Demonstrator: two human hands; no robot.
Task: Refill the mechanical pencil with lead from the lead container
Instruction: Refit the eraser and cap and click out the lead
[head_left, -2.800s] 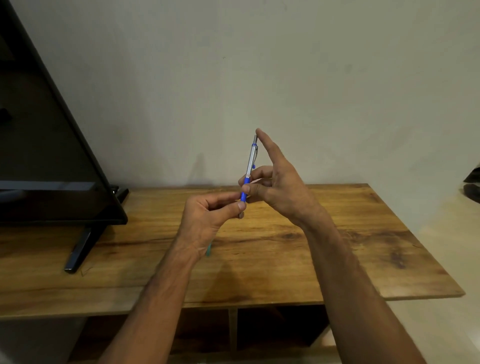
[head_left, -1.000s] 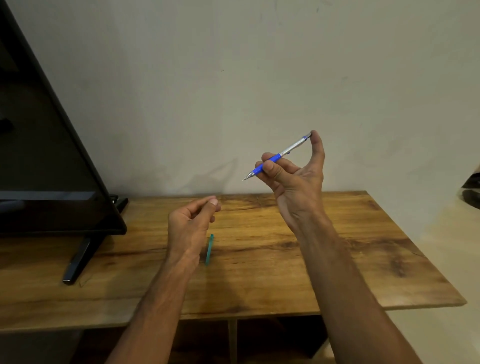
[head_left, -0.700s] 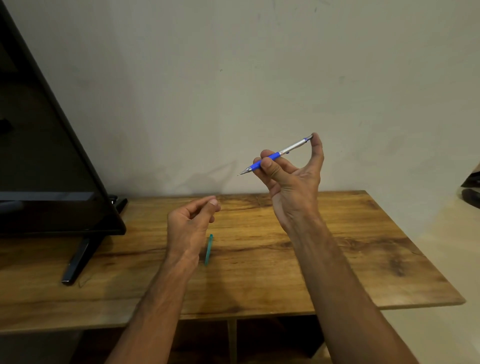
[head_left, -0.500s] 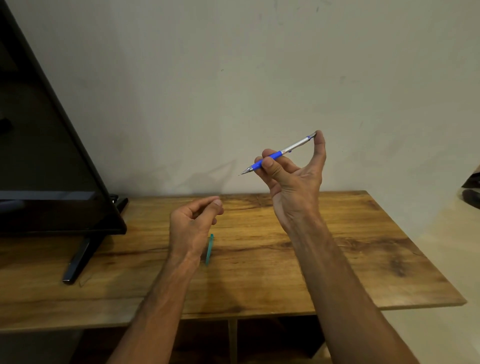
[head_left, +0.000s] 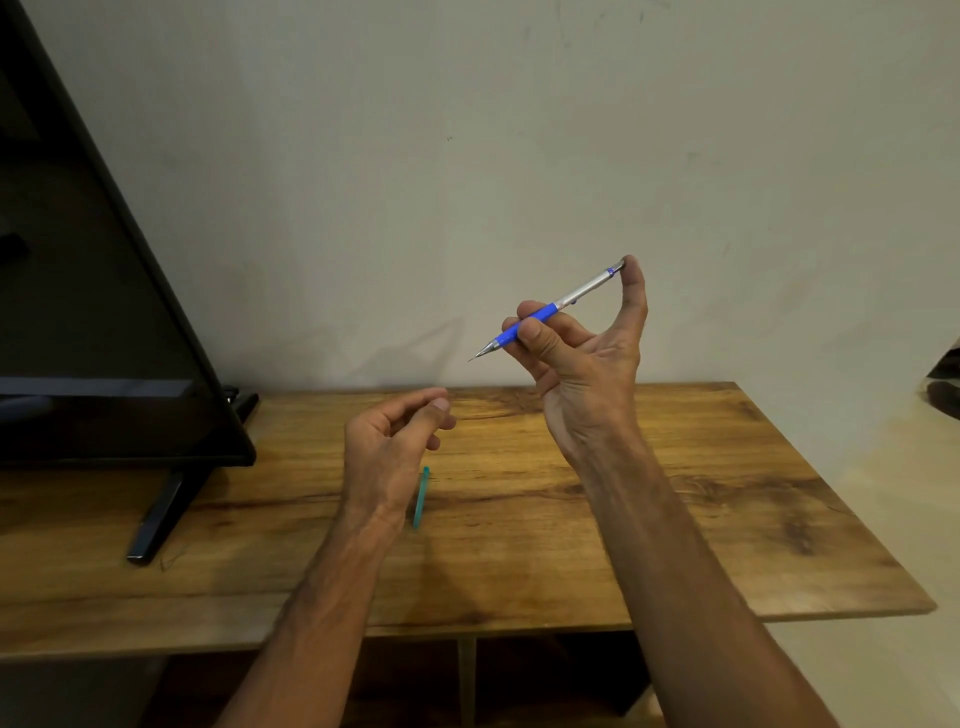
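My right hand holds the mechanical pencil up in front of the wall, fingers curled round its blue grip and the thumb on the cap end. The pencil is silver with a blue grip, tilted, its tip pointing down-left with a short bit of lead showing. My left hand hovers over the table with loosely curled fingers, thumb near the fingertips; I cannot tell whether it pinches anything. A slim teal lead container lies on the wooden table just right of my left wrist.
A black TV screen on a slanted foot fills the left side of the table. The table's right edge ends near a pale floor. A dark object sits at the far right. Shelves lie under the tabletop.
The right hand lifted the pencil away from the left hand and tilted it tip down-left; the thumb has stayed on the cap end. The left hand dropped toward the table and has stayed there.
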